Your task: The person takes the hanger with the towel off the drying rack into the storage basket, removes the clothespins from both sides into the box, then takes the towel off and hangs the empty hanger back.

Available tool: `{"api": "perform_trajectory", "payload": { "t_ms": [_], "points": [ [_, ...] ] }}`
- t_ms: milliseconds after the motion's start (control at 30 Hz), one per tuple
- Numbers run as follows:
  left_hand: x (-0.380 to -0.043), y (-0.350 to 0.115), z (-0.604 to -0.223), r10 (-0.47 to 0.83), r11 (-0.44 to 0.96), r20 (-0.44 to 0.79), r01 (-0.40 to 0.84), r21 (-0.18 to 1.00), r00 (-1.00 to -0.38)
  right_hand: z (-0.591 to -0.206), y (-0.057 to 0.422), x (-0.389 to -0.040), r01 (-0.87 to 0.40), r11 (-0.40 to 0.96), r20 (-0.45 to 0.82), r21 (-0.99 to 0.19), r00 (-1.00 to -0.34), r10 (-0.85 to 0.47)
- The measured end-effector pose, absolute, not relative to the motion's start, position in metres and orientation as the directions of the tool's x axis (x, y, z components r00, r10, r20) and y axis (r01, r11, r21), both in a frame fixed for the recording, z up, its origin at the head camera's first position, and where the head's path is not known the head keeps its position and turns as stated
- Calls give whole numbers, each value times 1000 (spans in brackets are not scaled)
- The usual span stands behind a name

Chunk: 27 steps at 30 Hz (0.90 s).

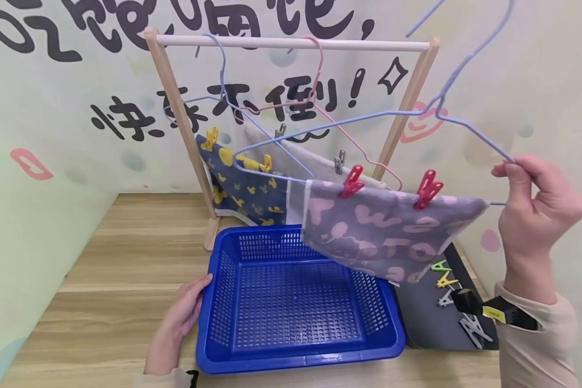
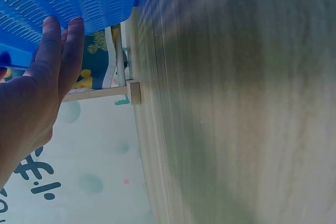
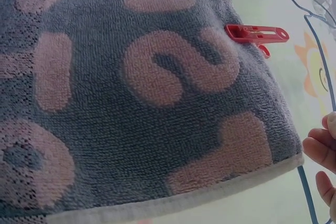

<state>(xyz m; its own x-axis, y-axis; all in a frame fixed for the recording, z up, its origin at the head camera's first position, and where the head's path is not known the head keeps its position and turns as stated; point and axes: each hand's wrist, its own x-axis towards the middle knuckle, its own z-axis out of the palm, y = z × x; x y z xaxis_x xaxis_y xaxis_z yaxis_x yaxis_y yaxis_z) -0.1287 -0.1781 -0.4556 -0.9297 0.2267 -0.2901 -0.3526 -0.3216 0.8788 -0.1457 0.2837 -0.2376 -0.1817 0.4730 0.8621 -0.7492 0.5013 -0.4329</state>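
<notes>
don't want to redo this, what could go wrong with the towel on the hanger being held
The right hand pinches the blue hanger at one side, so it could tilt or swing. The towel might slip if either red clip loosens. The blue hanger could also catch the pink hanger behind it.

Bright head view, dimmer wrist views, soft shadows

Held hanger (image 1: 439, 100), top beyond head view
</notes>
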Motion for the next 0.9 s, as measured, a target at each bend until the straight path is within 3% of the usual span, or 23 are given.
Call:
{"api": "perform_trajectory", "payload": {
  "t_ms": [533, 900],
  "points": [
    [-130, -177, -457, 204, -316, -305, -357, 879, -930, -252, 231, -156, -799, 464, 923, -381, -303, 237],
    [-129, -176, -453, 203, -327, -319, -371, 869, -926, -293, 226, -163, -819, 462, 925, -341, -379, 10]
  ]
}}
